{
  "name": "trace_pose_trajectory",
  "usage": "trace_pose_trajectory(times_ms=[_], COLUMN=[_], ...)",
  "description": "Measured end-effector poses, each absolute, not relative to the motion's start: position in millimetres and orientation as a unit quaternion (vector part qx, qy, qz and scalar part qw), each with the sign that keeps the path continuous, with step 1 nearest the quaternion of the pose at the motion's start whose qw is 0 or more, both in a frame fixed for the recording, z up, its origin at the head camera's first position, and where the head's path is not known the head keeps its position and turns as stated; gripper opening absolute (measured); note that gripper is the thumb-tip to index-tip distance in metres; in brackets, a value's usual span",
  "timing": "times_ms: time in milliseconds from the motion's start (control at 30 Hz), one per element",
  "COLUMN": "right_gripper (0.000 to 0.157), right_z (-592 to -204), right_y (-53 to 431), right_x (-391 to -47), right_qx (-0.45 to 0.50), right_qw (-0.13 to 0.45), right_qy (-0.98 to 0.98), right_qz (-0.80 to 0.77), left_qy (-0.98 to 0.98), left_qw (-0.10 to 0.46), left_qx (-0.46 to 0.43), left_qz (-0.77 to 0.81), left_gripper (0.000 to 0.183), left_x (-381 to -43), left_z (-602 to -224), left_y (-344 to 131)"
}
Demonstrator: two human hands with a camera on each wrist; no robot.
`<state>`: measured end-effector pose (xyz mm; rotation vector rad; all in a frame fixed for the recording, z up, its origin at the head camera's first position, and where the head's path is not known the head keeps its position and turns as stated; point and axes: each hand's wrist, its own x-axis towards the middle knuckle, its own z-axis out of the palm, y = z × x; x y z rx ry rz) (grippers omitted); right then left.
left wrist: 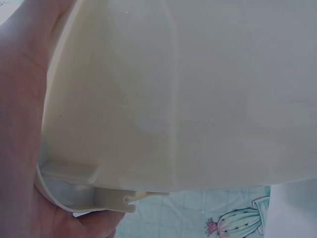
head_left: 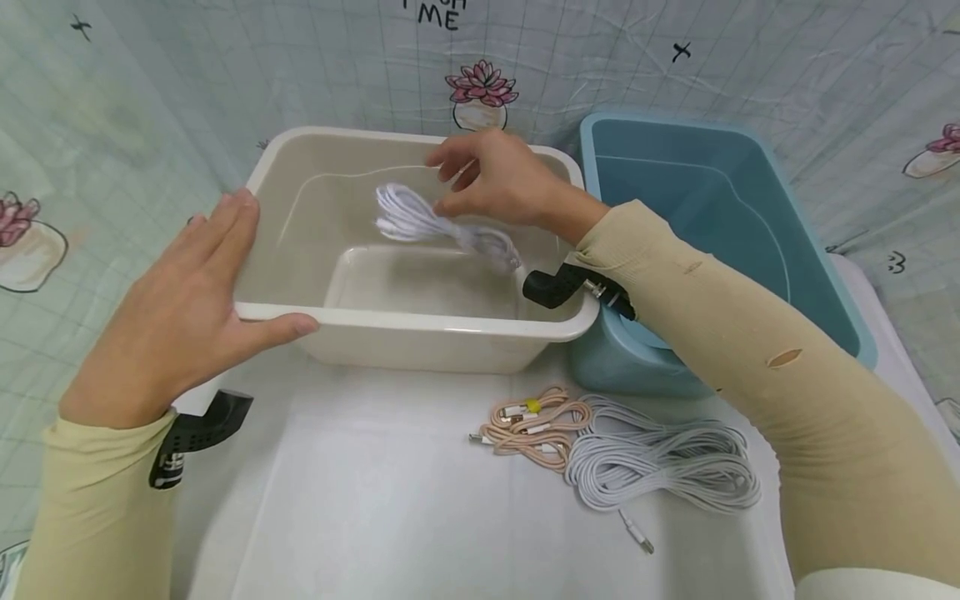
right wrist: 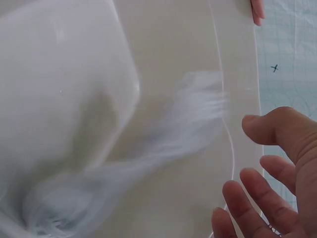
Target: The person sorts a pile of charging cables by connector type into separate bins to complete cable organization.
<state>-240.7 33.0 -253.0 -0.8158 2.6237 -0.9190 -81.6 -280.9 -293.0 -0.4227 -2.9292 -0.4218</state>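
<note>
My right hand [head_left: 498,179] hovers over the beige tub [head_left: 442,319] with its fingers spread and loosely bent, holding nothing. Just below and left of it, a bundled white cable [head_left: 408,214] hangs inside the tub, above the floor of it. In the right wrist view the cable [right wrist: 183,124] is blurred and apart from the fingertips [right wrist: 255,129]. My left hand [head_left: 183,308] grips the tub's near left corner, thumb along the front rim and fingers at the left rim. From the left wrist, fingers [left wrist: 101,223] show under the rim's lip.
A blue tub [head_left: 795,217] stands right beside the beige one. In front of the tubs lie orange-pink braided cables [head_left: 536,429] and a large coil of pale grey cable [head_left: 663,462] on the white-covered table [head_left: 390,492]. A patterned curtain [head_left: 315,67] hangs close behind.
</note>
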Motion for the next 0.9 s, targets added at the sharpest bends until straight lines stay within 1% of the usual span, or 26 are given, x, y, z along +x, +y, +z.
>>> trace_pose_trajectory(times_ms=[333, 500, 900], right_gripper=[0.051, 0.051, 0.051], right_z=[-255.5, -254.6, -250.0], right_y=[32.2, 32.1, 34.5], right_x=[-241.2, -240.5, -236.7], right_qx=[-0.291, -0.296, -0.307], right_qw=[0.153, 0.152, 0.152], right_qy=[0.891, 0.892, 0.893], right_qz=[-0.312, -0.305, -0.291], left_qy=[-0.975, -0.975, -0.979], left_qw=[0.087, 0.094, 0.078], left_qx=[-0.149, -0.153, -0.156], left_qz=[-0.138, -0.132, -0.107], left_gripper=[0.123, 0.124, 0.124], left_x=[-82.2, -82.2, -83.1], left_z=[-295.3, -295.0, -290.5], left_y=[-280.8, -281.0, -278.9])
